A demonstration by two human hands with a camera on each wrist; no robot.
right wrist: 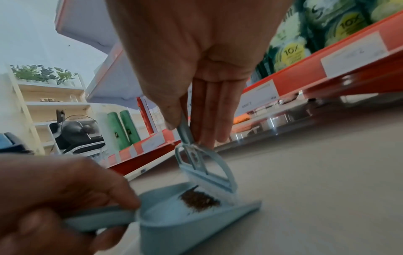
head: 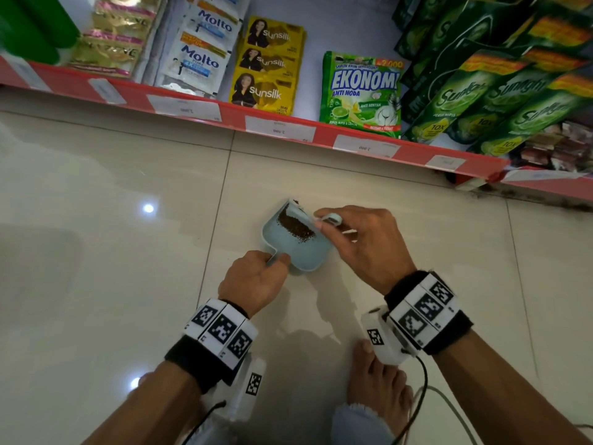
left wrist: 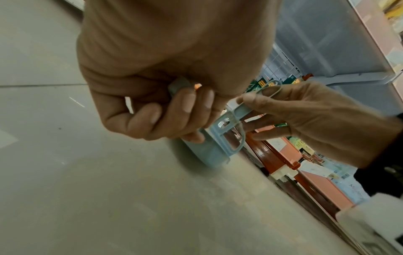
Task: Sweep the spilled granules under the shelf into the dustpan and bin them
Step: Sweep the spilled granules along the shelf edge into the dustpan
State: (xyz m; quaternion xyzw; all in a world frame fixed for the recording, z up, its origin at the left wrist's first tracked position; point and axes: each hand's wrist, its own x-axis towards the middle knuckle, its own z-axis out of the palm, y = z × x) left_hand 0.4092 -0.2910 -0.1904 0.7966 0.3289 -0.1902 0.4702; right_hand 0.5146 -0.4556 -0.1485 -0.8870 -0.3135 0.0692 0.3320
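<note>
A small light-blue dustpan lies on the tiled floor in front of the shelf. A heap of dark brown granules sits in it near its far lip. My left hand grips the dustpan's short handle with curled fingers. My right hand pinches the handle of a small light-blue brush, whose head stands at the pan's lip just behind the granules. The right wrist view shows the brush tilted over the dustpan.
A red shelf edge with white price tags runs across the back, stocked with sachets and green pouches. Dark specks lie along the shelf base at the right. My bare foot and a cable are near the bottom.
</note>
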